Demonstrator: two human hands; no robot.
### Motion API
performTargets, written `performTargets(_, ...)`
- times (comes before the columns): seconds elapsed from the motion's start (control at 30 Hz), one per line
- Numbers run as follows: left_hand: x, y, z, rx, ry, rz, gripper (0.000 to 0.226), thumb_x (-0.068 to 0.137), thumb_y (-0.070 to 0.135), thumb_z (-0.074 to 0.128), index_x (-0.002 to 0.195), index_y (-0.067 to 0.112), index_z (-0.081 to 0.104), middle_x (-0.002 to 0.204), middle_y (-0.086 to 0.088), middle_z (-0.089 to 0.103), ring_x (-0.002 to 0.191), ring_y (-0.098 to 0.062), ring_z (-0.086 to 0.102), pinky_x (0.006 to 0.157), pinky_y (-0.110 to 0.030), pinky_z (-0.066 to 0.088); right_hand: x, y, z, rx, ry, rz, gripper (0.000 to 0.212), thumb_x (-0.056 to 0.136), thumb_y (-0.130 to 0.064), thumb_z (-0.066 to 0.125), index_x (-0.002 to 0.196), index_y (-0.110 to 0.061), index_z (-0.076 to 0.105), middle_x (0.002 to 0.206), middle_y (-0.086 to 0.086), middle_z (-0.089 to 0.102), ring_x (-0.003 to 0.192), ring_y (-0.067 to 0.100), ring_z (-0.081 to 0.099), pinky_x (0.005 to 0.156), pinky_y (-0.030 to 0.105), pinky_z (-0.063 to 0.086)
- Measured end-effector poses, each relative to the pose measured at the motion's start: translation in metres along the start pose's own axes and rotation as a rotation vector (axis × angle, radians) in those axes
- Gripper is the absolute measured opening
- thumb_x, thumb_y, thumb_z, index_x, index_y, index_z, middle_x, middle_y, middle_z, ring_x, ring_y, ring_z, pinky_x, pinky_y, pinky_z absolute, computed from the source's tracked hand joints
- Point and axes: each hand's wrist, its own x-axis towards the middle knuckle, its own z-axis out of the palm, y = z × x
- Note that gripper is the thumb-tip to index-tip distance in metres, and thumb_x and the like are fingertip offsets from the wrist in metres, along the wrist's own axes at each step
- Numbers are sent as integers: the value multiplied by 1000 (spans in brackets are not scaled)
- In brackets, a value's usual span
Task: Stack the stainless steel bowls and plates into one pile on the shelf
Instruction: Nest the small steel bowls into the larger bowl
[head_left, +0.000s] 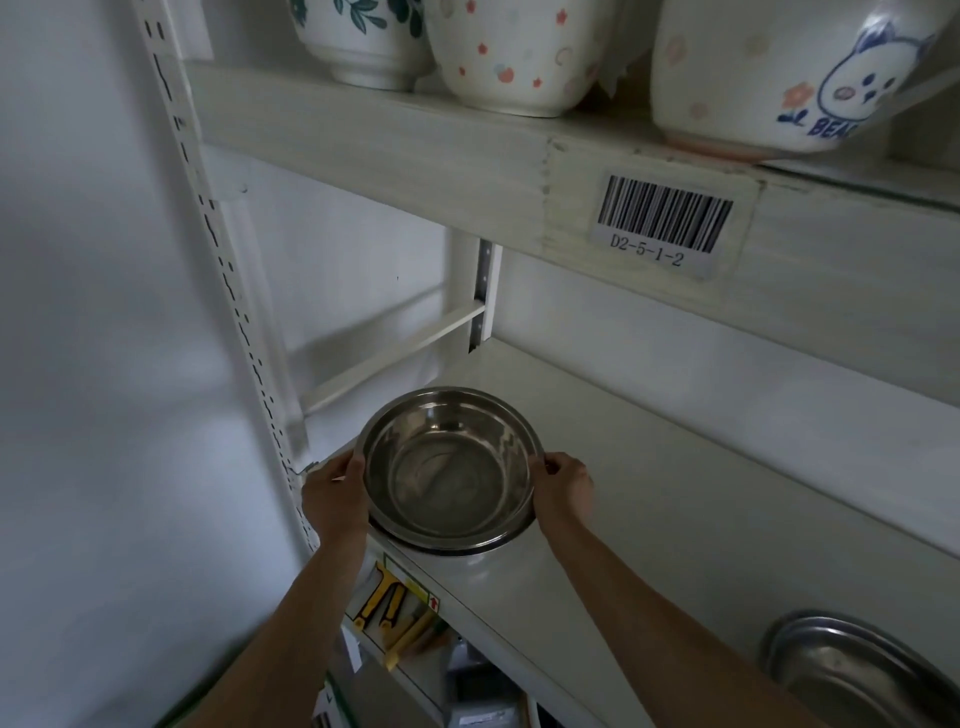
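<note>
Here, the left hand (335, 488) and right hand (566, 483) grip opposite rims of the steel bowl (449, 470); the steel plate (852, 670) lies on the shelf (649, 467), right of the bowl, nearer the right hand.

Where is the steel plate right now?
The steel plate lies at the lower right of the head view, on the shelf, to the right of the steel bowl that both hands hold.

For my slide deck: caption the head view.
Both hands, left hand and right hand, grip a steel bowl at the shelf edge.
</note>
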Motion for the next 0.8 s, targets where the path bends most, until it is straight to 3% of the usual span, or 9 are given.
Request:
performTargets(0.07,2,-3,2,-1,10,16,34,90,15,61,59,29,63,62,3,64,72,-26,61,78,-33,50,0,0,1,-16,7,-7,25,91,-24,61,101,-5,75,101,15,71,93,31,66,76,31,49)
performTargets(0.2,8,-11,4,51,32,72,31,92,16,59,68,-2,69,66,-22,68,69,-41,64,76,-43,56,-1,-1,5,-76,34,-11,21,91,-21,61,100,-6,73,102,13,70,91,29,65,69,26,40)
performTargets(0.37,9,-16,7,72,43,111,31,92,15,58,70,-4,71,64,-23,68,66,-41,65,71,-43,56,0,-1,9,-131,52,-22,16,87,-20,62,92,-7,69,97,11,70,86,28,64,69,31,46)
performTargets(0.57,10,-19,9,91,82,196,36,92,17,59,65,-4,69,57,-22,65,54,-31,60,55,-17,41,2,1,10,-173,76,-29,12,87,-19,62,90,-7,66,98,10,67,75,22,53,65,28,35)
performTargets(0.7,10,-20,10,96,96,248,38,93,17,60,63,-5,67,53,-20,62,52,-32,59,54,-17,41,3,2,11,-189,82,-46,12,87,-16,60,91,-6,64,100,11,65,86,29,61,67,30,37)
performTargets(0.8,11,-21,11,102,107,258,38,93,17,59,64,-5,67,53,-18,62,52,-33,59,51,-16,40,4,2,12,-194,83,-45,10,86,-14,60,90,-6,64,100,11,65,81,27,57,66,29,36)
